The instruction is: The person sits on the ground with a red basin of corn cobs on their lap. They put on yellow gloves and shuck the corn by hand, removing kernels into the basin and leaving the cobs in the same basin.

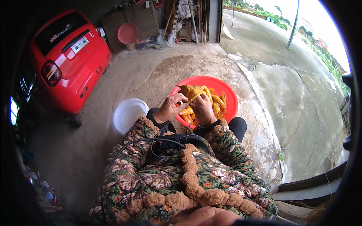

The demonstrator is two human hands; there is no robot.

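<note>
Both my hands are raised over a red basin (232, 91) of dried corn cobs (218, 102). Between them is a mustard-yellow ribbed cloth piece (191, 91) that looks like a knitted work glove, its pointed end toward the left. My right hand (203, 109) is closed on its near right edge, thumb and fingers pinching it. At its lower left side, my left hand (170, 108) has curled fingers and its fingertips at the cloth. How firmly those fingertips grip is hard to see. The hands hide part of the cobs.
A white bucket (129, 113) stands left of my knees. Loose kernels (260, 150) lie on the concrete to the right. A red car (73, 60) is parked at the far left. Against the back wall are a pink basin (127, 33) and leaning poles. A black cable (128, 145) crosses my lap.
</note>
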